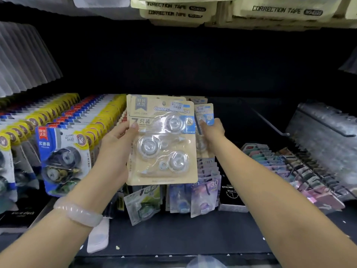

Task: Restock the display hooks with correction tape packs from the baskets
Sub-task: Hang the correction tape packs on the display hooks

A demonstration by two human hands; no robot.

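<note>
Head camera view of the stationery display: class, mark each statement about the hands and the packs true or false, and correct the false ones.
1. The left hand holds a beige correction tape pack by its left edge. True.
2. The right hand hangs empty at the person's side. False: it reaches forward and grips the packs behind the beige one.
3. A pale bangle sits on the left wrist. True.
4. The blue and yellow packs hang to the right of the held pack. False: they hang to its left.
5. The held pack's blister shows pens. False: it shows round tape reels.
</note>
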